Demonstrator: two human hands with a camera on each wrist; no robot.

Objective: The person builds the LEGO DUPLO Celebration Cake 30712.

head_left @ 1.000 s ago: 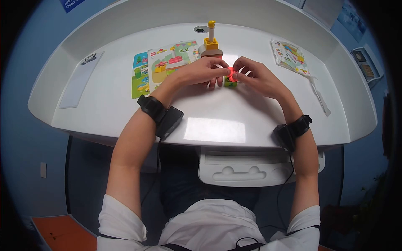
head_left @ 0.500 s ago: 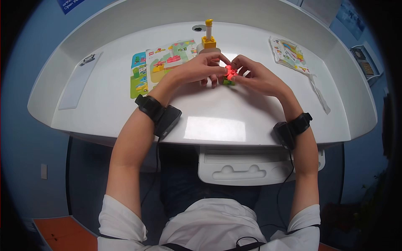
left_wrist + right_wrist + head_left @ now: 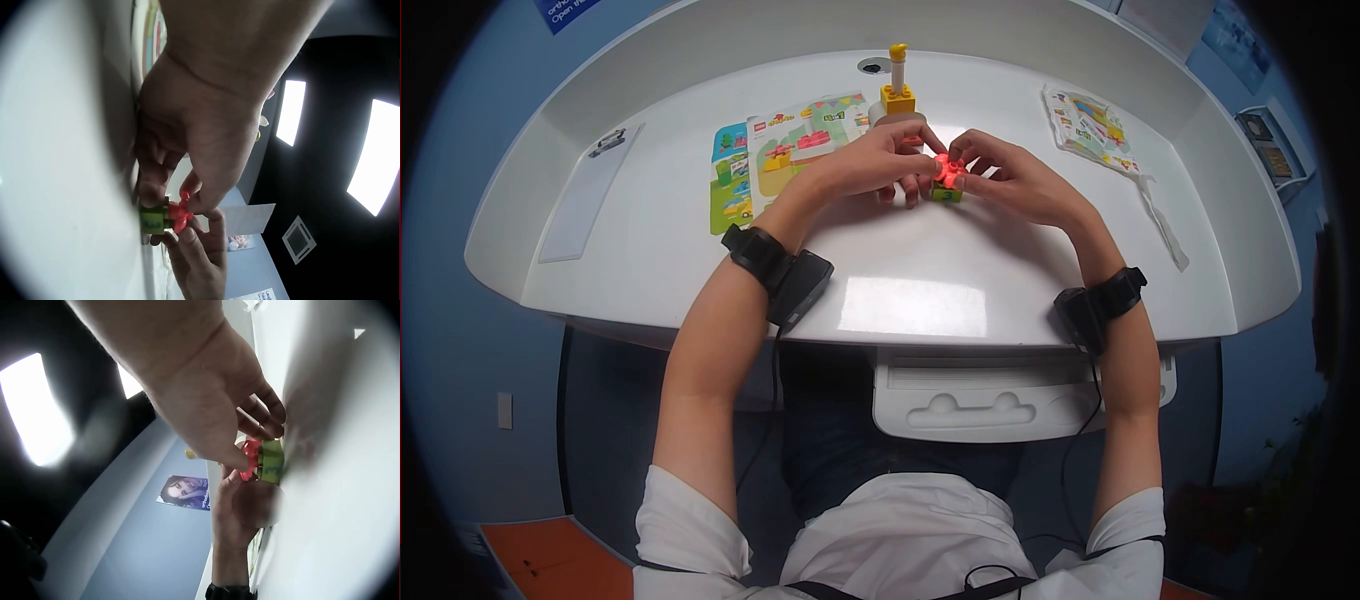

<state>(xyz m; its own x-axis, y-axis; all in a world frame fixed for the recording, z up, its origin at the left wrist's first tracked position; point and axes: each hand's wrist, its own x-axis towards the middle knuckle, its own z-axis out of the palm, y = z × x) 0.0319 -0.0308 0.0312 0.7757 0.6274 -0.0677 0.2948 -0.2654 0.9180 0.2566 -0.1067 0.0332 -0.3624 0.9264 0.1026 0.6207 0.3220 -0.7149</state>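
Note:
Both hands meet over a green toy brick marked with a 3, which stands on the white table. A red flower-shaped piece sits right at the top of that brick. From the left, my left hand pinches the flower between thumb and fingers. My right hand pinches its other side, thumb toward me. In the left wrist view the flower is at the studs of the green brick. The right wrist view shows the right thumb on the flower.
Behind the left hand stands a stack with a yellow brick and a white candle piece with a yellow flame. A picture booklet lies to the left, and a clipboard farther left. An opened plastic packet lies to the right.
The flower piece has tipped from facing me to lying flatter over the green brick, with both hands still on it. The hands have shifted only slightly.

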